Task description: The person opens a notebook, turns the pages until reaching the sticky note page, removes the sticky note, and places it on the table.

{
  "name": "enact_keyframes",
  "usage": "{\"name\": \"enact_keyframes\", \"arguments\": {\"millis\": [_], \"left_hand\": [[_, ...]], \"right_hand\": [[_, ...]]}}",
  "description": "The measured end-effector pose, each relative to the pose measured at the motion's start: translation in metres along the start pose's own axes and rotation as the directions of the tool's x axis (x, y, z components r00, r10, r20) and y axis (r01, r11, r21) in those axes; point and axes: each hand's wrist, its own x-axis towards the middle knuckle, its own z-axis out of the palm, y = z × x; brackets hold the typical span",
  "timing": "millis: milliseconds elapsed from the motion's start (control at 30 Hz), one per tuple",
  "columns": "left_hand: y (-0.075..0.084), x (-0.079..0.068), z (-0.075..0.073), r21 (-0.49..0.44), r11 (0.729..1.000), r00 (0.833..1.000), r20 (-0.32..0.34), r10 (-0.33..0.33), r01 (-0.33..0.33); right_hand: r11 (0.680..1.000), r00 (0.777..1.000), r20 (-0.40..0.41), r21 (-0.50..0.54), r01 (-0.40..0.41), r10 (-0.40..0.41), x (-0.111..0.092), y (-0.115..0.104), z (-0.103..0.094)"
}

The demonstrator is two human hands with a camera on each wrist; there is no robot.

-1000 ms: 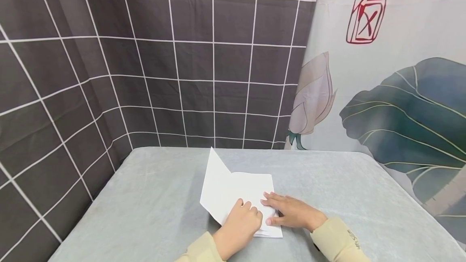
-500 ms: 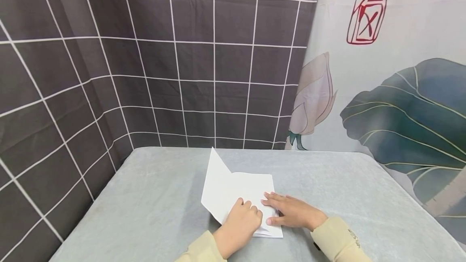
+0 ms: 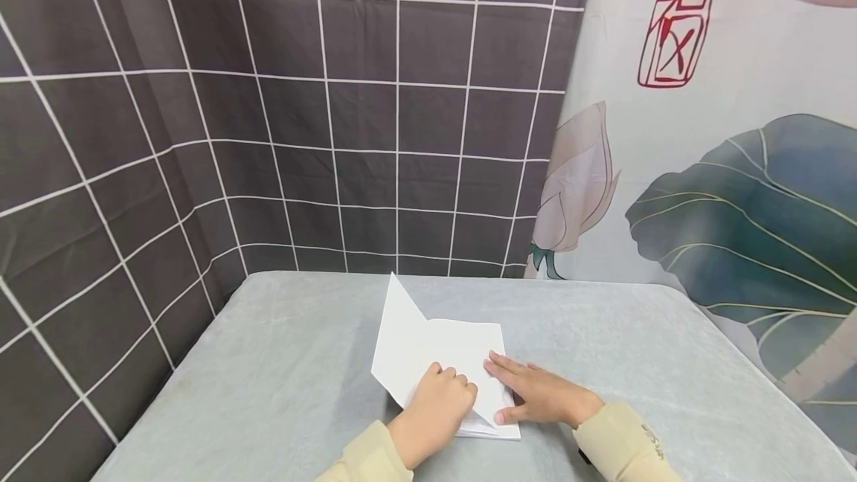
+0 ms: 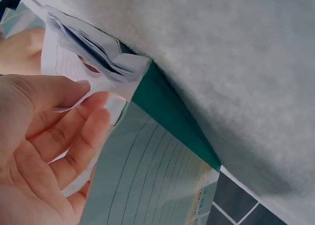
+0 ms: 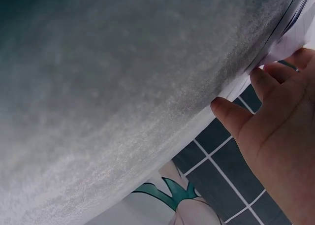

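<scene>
An open notebook with white pages lies on the table, its left side raised at a slant. In the left wrist view its green cover and a lined page show, with several bent sheets near the bottom edge. My left hand pinches the lower part of a page between thumb and fingers. At the notebook's right edge, my right hand rests with its fingers spread and fairly straight over the pages. From the right wrist, that hand appears with its fingertips at the page edges.
A pale grey cloth covers the table. Behind it hangs a dark curtain with white grid lines. A white hanging with lotus pictures and a red seal is at the right.
My left hand has shifted slightly left with the page, and a gap has widened under the page's lower right corner. The right hand's thumb has moved a little towards the front.
</scene>
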Motion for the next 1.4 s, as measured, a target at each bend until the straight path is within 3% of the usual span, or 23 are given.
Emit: {"name": "enact_keyframes", "arguments": {"millis": [200,667,767,867,967,1033,1167,1267,1300,1400], "left_hand": [[-0.006,-0.001,-0.002,-0.038,0.998,0.999,0.001,-0.054,0.054],[-0.020,-0.007,-0.003,-0.161,0.978,0.975,-0.156,-0.161,0.136],[-0.024,-0.009,-0.003,-0.218,0.965,0.967,-0.173,-0.186,0.146],[-0.028,-0.010,-0.005,-0.313,0.934,0.959,-0.163,-0.233,0.173],[-0.033,-0.011,-0.008,-0.410,0.883,0.947,-0.122,-0.299,0.226],[-0.037,-0.012,-0.010,-0.485,0.830,0.931,-0.082,-0.356,0.275],[-0.049,-0.014,-0.014,-0.662,0.662,0.883,-0.002,-0.470,0.351],[-0.059,-0.015,-0.016,-0.775,0.523,0.845,0.029,-0.534,0.356],[-0.063,-0.015,-0.016,-0.801,0.485,0.834,0.033,-0.551,0.352],[-0.074,-0.017,-0.018,-0.847,0.408,0.802,0.037,-0.596,0.342]], "right_hand": [[1.000,1.000,0.000,0.016,-0.026,0.026,0.002,0.000,0.000],[0.989,0.997,0.013,0.122,-0.078,0.077,0.003,-0.001,0.003],[0.992,0.997,0.015,0.102,-0.074,0.073,0.003,-0.001,0.004],[0.996,0.999,0.007,0.068,-0.049,0.049,0.003,-0.001,0.003],[0.998,0.999,0.008,0.047,-0.041,0.041,0.003,0.000,0.004],[0.998,0.999,0.017,0.040,-0.048,0.047,0.004,-0.001,0.004],[0.998,0.998,0.036,0.033,-0.060,0.059,0.006,-0.001,0.005],[0.999,0.998,0.035,0.025,-0.047,0.046,0.008,-0.001,0.005],[0.999,0.999,0.034,0.023,-0.041,0.041,0.007,-0.002,0.005],[1.000,0.999,0.028,0.020,-0.024,0.024,0.008,-0.002,0.005]]}}
